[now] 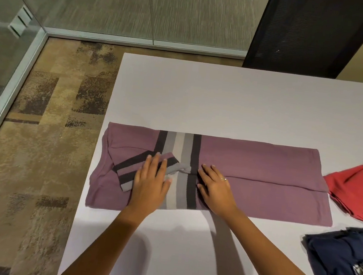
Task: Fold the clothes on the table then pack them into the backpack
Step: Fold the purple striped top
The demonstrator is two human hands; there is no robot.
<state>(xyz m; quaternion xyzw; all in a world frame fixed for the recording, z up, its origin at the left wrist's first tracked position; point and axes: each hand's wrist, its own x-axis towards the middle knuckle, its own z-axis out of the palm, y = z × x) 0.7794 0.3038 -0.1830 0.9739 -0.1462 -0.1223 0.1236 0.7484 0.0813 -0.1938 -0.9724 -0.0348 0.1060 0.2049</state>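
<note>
A navy shirt (342, 264) lies nearest, at the table's (203, 94) right edge. Beyond it, the left hand (150, 180) and right hand (215, 188) press flat, fingers straight, on the folded purple shirt (263, 169). A red shirt (360, 189) touches its right end.
</note>
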